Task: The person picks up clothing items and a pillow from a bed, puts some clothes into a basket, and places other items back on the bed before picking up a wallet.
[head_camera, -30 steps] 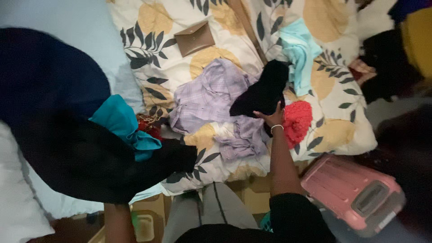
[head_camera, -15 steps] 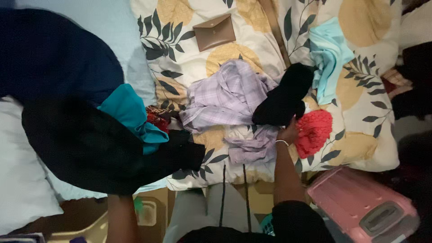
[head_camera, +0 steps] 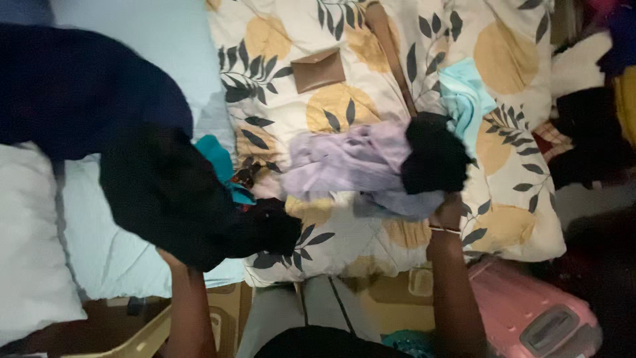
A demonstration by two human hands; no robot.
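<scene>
black garment (head_camera: 434,161) bunched on bed, dark clothes bundle (head_camera: 172,192) (held up)

right hand (head_camera: 448,213): grips black garment (head_camera: 434,161) | left hand: hidden, apparently under dark clothes (head_camera: 179,199)

Envelope pouch (head_camera: 318,69) lies on duvet (head_camera: 503,66), behind crumpled shirt (head_camera: 344,162); suitcase (head_camera: 530,311) at duvet's near right.

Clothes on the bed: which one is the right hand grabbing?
The black garment, bunched above the right hand beside the lilac plaid shirt; the turquoise top lies apart.
</scene>
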